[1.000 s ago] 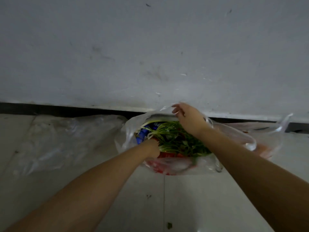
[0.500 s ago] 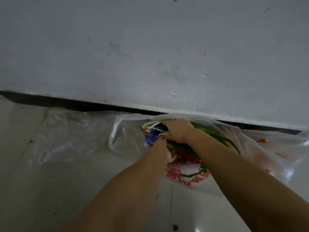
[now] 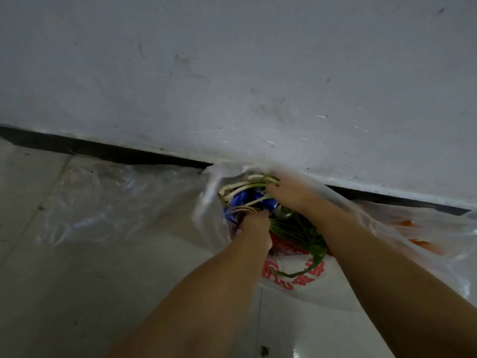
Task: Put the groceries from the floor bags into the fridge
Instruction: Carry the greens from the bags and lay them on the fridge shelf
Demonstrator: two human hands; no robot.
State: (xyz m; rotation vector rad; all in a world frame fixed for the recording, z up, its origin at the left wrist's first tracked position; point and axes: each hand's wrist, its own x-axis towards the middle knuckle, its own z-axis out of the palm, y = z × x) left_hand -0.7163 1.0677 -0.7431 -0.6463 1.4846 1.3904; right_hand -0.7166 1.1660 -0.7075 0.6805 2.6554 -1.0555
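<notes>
Low against the wall [image 3: 232, 73], mid-frame, a clear plastic bag [image 3: 296, 285] lies on the floor; inside it, the right hand [image 3: 291, 193] curls around spring onions [image 3: 247, 186], while the left hand [image 3: 254, 224] reaches in, grip hidden

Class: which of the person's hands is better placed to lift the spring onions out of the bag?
Probably the right hand: it lies on the spring onions near their white ends. The left hand reaches lower, by the blue packet.
</notes>
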